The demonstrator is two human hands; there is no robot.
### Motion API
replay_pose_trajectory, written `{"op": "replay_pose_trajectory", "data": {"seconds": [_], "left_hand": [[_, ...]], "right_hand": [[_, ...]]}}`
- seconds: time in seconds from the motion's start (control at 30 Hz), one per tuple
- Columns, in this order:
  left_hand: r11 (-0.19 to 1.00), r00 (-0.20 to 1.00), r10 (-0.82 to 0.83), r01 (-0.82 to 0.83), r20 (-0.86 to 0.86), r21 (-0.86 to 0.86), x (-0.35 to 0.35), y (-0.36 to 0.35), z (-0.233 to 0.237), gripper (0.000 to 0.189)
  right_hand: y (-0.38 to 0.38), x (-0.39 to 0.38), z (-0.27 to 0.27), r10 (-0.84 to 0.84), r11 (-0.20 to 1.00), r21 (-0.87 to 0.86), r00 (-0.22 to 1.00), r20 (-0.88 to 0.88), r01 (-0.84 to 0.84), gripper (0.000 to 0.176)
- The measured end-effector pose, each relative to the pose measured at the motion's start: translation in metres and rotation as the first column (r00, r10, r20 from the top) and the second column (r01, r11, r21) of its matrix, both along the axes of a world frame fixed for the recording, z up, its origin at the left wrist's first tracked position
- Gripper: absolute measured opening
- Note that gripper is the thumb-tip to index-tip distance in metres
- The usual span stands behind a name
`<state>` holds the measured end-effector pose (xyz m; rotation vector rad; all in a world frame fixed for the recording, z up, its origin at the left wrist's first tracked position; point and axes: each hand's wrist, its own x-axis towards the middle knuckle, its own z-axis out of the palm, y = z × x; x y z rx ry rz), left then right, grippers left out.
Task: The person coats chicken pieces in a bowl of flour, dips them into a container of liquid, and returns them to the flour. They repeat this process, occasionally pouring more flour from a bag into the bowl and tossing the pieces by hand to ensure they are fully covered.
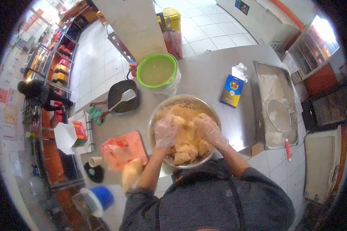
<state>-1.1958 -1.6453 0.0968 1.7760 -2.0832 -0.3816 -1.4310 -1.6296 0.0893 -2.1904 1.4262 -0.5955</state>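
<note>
A wide metal bowl [216,109] stands in front of me, holding several pale lumps that look like raw chicken pieces [186,153] under a yellow-brown seasoning. Both of my hands wear clear plastic gloves and are inside the bowl. On its left side, my left hand [167,131] curls around a piece. My right hand [211,130] presses in from the right, its fingers bent around the coated pieces. The fingertips of both hands are partly hidden in the food.
Behind the bowl stands a green colander [157,70]; left of it, a dark pan [121,104] with a slotted spatula [128,96]. A blue-yellow box [231,91] lies to the right, near a metal flour tray [261,131] with a strainer [278,115]. A red board [137,144] and a person [40,94] are left.
</note>
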Motion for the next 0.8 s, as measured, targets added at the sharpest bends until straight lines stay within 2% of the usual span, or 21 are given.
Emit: {"op": "replay_pose_trajectory", "data": {"seconds": [0.03,0.07,0.13,0.17,0.23,0.27,0.3,0.33,0.37,0.4,0.43,0.47,0.5,0.53,0.57,0.6,0.63,0.67,0.73,0.8], "left_hand": [[1.000,0.993,-0.014,0.012,-0.120,-0.020,-0.002,0.003,0.004,0.042],[0.999,0.970,-0.028,0.017,-0.241,-0.044,-0.006,0.006,0.008,0.039],[0.998,0.949,-0.069,0.063,-0.307,-0.029,-0.013,0.019,0.019,0.039],[0.993,0.922,-0.116,0.116,-0.370,-0.021,-0.017,0.026,0.021,0.040],[0.997,0.908,-0.080,0.077,-0.412,-0.023,-0.027,0.034,0.011,0.045],[0.998,0.892,-0.059,0.056,-0.449,-0.020,-0.033,0.037,0.007,0.050],[0.999,0.889,-0.046,0.044,-0.455,-0.015,-0.042,0.042,0.002,0.050],[0.985,0.672,0.150,-0.036,-0.725,0.171,-0.054,0.044,0.009,0.054],[0.931,0.357,0.354,-0.044,-0.864,0.363,-0.061,0.046,0.016,0.059],[0.928,0.346,0.363,-0.053,-0.865,0.369,-0.059,0.046,0.023,0.059],[0.941,0.385,0.325,-0.035,-0.864,0.338,-0.054,0.043,0.030,0.045],[0.952,0.425,0.283,-0.014,-0.860,0.307,-0.047,0.038,0.033,0.031],[0.950,0.419,0.290,-0.017,-0.861,0.312,-0.041,0.028,0.013,0.031],[0.984,0.796,0.162,-0.089,-0.584,0.151,-0.035,0.013,-0.024,0.030],[0.997,0.987,0.068,-0.073,-0.149,-0.025,-0.030,-0.004,-0.043,0.029],[0.981,0.998,-0.044,0.036,0.041,0.189,-0.029,-0.022,-0.028,0.027],[0.907,0.961,-0.198,0.104,0.194,0.409,-0.030,-0.039,-0.012,0.026],[0.906,0.963,-0.198,0.110,0.182,0.408,-0.029,-0.054,-0.031,0.026],[0.842,0.841,-0.434,0.250,0.322,0.479,-0.026,-0.091,-0.081,0.029],[0.871,0.814,-0.441,0.286,0.378,0.399,-0.025,-0.094,-0.073,0.030]], "right_hand": [[-0.002,0.004,0.006,0.077,0.989,-0.135,0.984,0.158,-0.056,0.031],[-0.002,0.007,0.012,0.084,0.989,-0.133,0.984,0.157,-0.063,0.031],[-0.002,0.019,0.030,0.038,0.981,0.165,0.937,0.347,-0.101,0.033],[-0.002,0.023,0.031,0.050,0.979,0.167,0.938,0.343,-0.114,0.033],[-0.003,0.027,0.038,0.150,0.963,0.111,0.832,0.534,-0.245,0.037],[-0.004,0.025,0.046,0.159,0.960,0.116,0.834,0.529,-0.256,0.037],[-0.003,0.021,0.056,0.170,0.940,0.201,0.891,0.421,-0.274,0.036],[-0.004,0.018,0.064,0.190,0.917,0.284,0.933,0.304,-0.279,0.036],[-0.003,0.014,0.055,0.200,0.913,0.290,0.933,0.297,-0.288,0.036],[-0.001,0.008,0.038,0.194,0.954,0.186,0.955,0.222,-0.237,0.033],[0.000,0.002,0.029,0.177,0.979,0.074,0.973,0.150,-0.189,0.031],[0.001,-0.003,0.033,0.182,0.977,0.081,0.972,0.145,-0.196,0.031],[0.001,-0.007,0.041,0.095,0.992,0.062,0.978,0.187,-0.108,0.028],[0.001,-0.010,0.046,0.009,0.999,0.043,0.973,0.229,-0.020,0.025],[0.000,-0.010,0.037,0.013,0.999,0.045,0.975,0.222,-0.024,0.025],[0.001,-0.009,0.021,0.075,0.997,-0.043,0.981,0.180,-0.069,0.024],[0.005,-0.010,0.013,0.133,0.985,-0.127,0.983,0.129,-0.117,0.022],[0.011,-0.010,0.020,0.132,0.985,-0.125,0.984,0.117,-0.117,0.022],[0.014,-0.006,0.042,-0.166,0.985,0.061,0.981,0.097,0.160,0.020],[0.011,-0.011,0.030,-0.079,0.995,0.059,0.996,0.043,0.076,0.022]]}}
